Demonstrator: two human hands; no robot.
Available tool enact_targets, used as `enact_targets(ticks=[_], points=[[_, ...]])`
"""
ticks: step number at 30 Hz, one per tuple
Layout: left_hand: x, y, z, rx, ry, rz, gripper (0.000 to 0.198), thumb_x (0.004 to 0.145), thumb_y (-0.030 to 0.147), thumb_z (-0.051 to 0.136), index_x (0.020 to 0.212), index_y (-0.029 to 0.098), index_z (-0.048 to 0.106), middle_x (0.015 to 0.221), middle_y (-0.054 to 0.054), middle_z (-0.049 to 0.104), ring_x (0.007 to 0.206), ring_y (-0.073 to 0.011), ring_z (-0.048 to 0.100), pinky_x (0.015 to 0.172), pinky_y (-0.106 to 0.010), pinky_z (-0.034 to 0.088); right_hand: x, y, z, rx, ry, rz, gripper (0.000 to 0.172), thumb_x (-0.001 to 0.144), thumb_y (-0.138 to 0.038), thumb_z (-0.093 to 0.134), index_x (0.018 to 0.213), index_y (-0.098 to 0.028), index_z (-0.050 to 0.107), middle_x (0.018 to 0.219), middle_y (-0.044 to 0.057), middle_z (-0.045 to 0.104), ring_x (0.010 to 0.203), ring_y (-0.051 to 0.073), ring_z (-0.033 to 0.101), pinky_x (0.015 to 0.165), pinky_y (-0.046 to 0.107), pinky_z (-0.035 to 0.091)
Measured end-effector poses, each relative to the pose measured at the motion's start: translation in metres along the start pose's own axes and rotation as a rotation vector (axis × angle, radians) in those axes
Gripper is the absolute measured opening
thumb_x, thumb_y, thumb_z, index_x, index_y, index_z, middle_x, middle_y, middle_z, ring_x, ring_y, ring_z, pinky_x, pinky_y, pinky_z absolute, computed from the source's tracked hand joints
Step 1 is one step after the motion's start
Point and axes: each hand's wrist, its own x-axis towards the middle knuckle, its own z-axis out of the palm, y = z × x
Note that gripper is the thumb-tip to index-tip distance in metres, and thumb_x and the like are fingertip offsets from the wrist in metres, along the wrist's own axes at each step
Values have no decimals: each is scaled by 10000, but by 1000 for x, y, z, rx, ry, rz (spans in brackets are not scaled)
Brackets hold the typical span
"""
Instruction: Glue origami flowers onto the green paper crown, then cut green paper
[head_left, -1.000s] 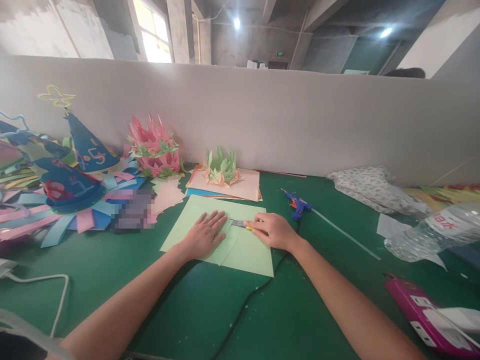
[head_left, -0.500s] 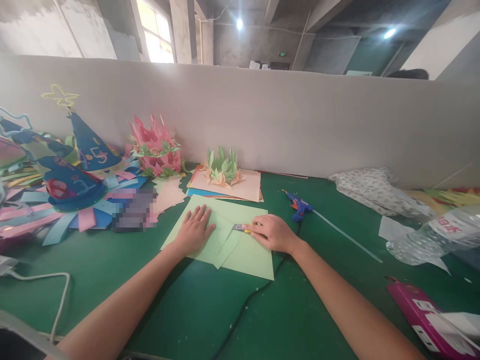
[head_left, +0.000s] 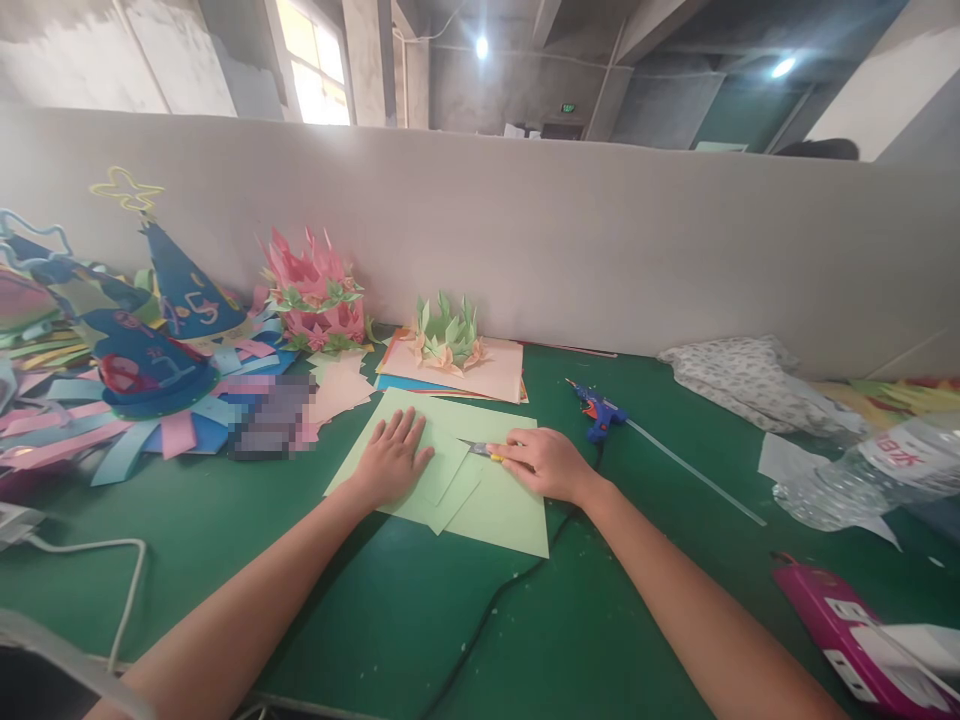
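Observation:
Flat on the green table lies a light green sheet of paper (head_left: 506, 510), with a smaller folded or cut piece of the same green paper (head_left: 456, 500) on top near its middle. My left hand (head_left: 392, 458) presses on the paper's left part, fingers spread. In my right hand (head_left: 546, 463) is a utility knife (head_left: 478, 448) with a bit of yellow on it. Its blade points left over the small piece; whether the tip touches the paper I cannot tell. Most of the knife's handle is hidden in the fingers.
Behind the paper, a green paper crown (head_left: 446, 325) rests on stacked coloured sheets (head_left: 499, 365). Pink crowns (head_left: 319, 300) and blue cone hats (head_left: 191, 295) stand left. To the right are a blue glue gun (head_left: 598, 412), a plastic bottle (head_left: 862, 475) and a magenta power strip (head_left: 832, 620).
The knife has turned slightly, and its blade now shows longer, reaching further left and a little higher over the paper. My left hand stays spread on the sheet.

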Motion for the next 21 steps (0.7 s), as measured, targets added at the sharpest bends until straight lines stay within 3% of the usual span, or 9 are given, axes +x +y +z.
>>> enact_targets(ticks=[6,13,21], points=[[-1,1,-3,-3,-20,-7,667,888,543,164,1400,130,275,1479,-119,193,1365,-281,137,1097,-473,157,0,3,-1,3,-2,-15,311,916,-275,402,1129,-262,629,809,44,622,628,116,489,563,238,301],[-3,5,-9,-65,-23,70,607,902,524,139,1401,207,276,1480,-74,214,1363,-255,170,1089,-468,187,3,-3,-3,16,-9,-68,310,915,-272,401,1126,-269,629,812,48,618,663,126,501,586,242,314],[-3,7,-7,-57,-29,86,628,889,551,164,1409,212,253,1485,-74,203,1367,-267,150,1091,-480,170,7,-12,5,14,-21,0,314,915,-288,407,1155,-269,608,832,46,611,656,124,494,564,237,290]])
